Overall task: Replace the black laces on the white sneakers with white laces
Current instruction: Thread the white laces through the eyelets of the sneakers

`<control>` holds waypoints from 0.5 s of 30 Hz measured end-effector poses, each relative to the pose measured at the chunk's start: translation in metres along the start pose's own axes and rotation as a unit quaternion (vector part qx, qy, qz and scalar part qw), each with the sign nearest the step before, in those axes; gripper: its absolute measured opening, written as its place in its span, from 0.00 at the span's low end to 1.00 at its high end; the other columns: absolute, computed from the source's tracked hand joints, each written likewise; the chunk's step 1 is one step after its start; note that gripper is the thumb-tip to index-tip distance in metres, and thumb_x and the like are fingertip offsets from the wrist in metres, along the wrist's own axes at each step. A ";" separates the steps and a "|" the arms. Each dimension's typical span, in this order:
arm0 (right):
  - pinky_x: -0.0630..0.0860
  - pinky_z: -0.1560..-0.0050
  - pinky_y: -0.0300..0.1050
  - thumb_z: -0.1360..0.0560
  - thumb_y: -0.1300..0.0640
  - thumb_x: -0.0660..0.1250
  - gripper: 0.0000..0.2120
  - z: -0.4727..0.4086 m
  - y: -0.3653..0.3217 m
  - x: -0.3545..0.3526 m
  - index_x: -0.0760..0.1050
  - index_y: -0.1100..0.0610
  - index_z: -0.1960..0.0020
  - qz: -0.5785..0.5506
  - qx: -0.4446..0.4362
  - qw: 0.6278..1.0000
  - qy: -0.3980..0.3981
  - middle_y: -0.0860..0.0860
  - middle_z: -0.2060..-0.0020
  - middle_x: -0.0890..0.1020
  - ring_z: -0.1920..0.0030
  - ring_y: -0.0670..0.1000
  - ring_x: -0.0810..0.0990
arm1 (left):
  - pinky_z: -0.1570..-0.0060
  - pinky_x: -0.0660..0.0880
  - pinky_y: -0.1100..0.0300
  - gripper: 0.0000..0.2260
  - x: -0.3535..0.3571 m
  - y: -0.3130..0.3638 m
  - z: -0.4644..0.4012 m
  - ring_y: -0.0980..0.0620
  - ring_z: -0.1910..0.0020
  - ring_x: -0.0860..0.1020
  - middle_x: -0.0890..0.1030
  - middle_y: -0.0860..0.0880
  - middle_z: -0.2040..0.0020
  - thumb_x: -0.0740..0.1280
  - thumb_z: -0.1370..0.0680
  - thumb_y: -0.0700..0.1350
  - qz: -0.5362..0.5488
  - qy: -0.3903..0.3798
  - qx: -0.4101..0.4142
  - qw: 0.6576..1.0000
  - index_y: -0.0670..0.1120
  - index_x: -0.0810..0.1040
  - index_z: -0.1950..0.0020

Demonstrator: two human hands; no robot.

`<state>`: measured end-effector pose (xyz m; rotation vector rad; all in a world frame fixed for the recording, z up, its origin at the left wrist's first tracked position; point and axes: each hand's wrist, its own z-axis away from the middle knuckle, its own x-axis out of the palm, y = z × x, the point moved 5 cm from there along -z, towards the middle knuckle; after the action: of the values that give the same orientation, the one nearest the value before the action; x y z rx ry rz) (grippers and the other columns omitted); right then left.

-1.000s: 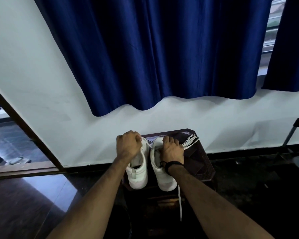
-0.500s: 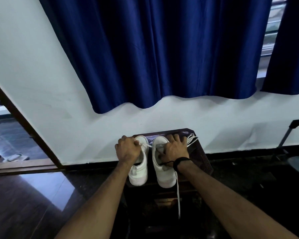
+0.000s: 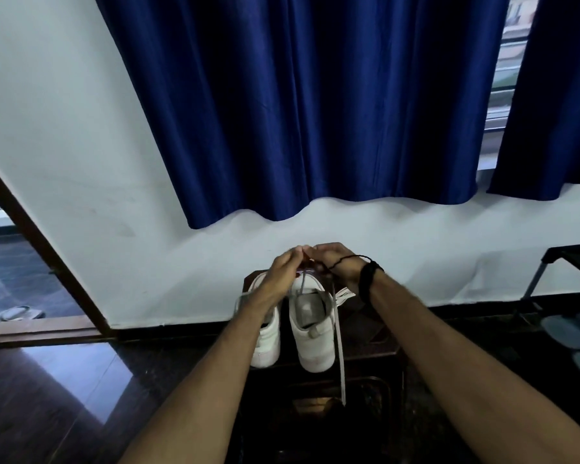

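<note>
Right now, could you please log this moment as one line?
left hand: pinching lace | right hand: pinching lace | white lace: dangling | sneakers: on dark stand

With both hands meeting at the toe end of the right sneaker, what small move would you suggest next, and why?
Probably draw the lace gently through at the toe. The left hand and right hand meet fingertip to fingertip above the right sneaker, seemingly pinching the lace, while its free end hangs slack past the stool edge. The pinch itself is too small to confirm.

Blue curtains (image 3: 315,105) hang over a white wall (image 3: 57,128).
</note>
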<state>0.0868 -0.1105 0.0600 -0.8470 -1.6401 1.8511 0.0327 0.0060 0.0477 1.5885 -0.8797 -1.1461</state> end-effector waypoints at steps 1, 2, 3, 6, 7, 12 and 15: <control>0.60 0.74 0.38 0.21 0.48 0.65 0.16 0.002 -0.005 -0.004 0.71 0.54 0.65 -0.005 -0.003 1.000 0.006 0.46 0.76 0.68 0.76 0.46 0.63 | 0.51 0.76 0.65 0.12 0.004 0.005 -0.003 0.55 0.56 0.80 0.83 0.52 0.55 0.58 0.16 0.47 0.022 -0.013 -0.010 1.000 0.46 0.81 0.46; 0.61 0.75 0.37 0.22 0.48 0.65 0.14 0.004 -0.008 -0.009 0.72 0.55 0.62 -0.013 -0.003 1.000 0.012 0.47 0.75 0.68 0.76 0.46 0.62 | 0.58 0.75 0.66 0.12 0.001 0.006 -0.004 0.56 0.61 0.78 0.82 0.54 0.61 0.60 0.17 0.46 0.020 -0.002 -0.013 1.000 0.46 0.82 0.53; 0.60 0.76 0.37 0.21 0.48 0.64 0.13 0.007 -0.010 -0.016 0.74 0.56 0.59 -0.026 -0.001 1.000 0.014 0.47 0.74 0.66 0.75 0.46 0.61 | 0.63 0.73 0.66 0.12 -0.007 0.003 -0.006 0.55 0.64 0.75 0.81 0.55 0.64 0.62 0.18 0.44 0.012 0.029 -0.016 0.999 0.47 0.82 0.58; 0.59 0.76 0.36 0.20 0.49 0.62 0.11 0.018 -0.008 -0.035 0.74 0.57 0.54 -0.055 -0.005 0.998 -0.008 0.48 0.73 0.63 0.75 0.46 0.58 | 0.56 0.75 0.61 0.09 -0.052 -0.028 -0.004 0.47 0.55 0.80 0.83 0.51 0.59 0.65 0.22 0.41 -0.026 0.206 -0.098 0.973 0.48 0.82 0.60; 0.59 0.76 0.35 0.20 0.50 0.62 0.11 0.021 -0.008 -0.038 0.75 0.57 0.54 -0.055 -0.007 0.998 -0.014 0.48 0.73 0.63 0.75 0.46 0.58 | 0.50 0.75 0.58 0.08 -0.067 -0.040 0.003 0.45 0.49 0.80 0.84 0.48 0.54 0.65 0.23 0.42 -0.063 0.261 -0.156 0.951 0.48 0.84 0.56; 0.60 0.73 0.35 0.19 0.52 0.61 0.12 0.020 -0.011 -0.019 0.78 0.57 0.55 0.058 -0.029 0.998 -0.025 0.45 0.77 0.66 0.76 0.43 0.64 | 0.41 0.69 0.60 0.15 -0.049 -0.002 0.013 0.49 0.41 0.76 0.78 0.46 0.39 0.61 0.18 0.45 -0.086 0.250 -0.011 0.964 0.44 0.74 0.31; 0.63 0.77 0.31 0.19 0.54 0.60 0.14 0.013 -0.018 0.000 0.75 0.58 0.59 0.050 -0.038 0.998 -0.012 0.43 0.80 0.69 0.79 0.39 0.65 | 0.58 0.73 0.64 0.11 -0.003 0.033 0.008 0.56 0.63 0.76 0.80 0.52 0.63 0.60 0.17 0.47 0.035 0.035 -0.003 0.999 0.44 0.78 0.41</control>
<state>0.0766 -0.1171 0.0789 -0.9571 -1.7212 1.8827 0.0237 -0.0030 0.0788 1.5709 -0.8783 -1.0370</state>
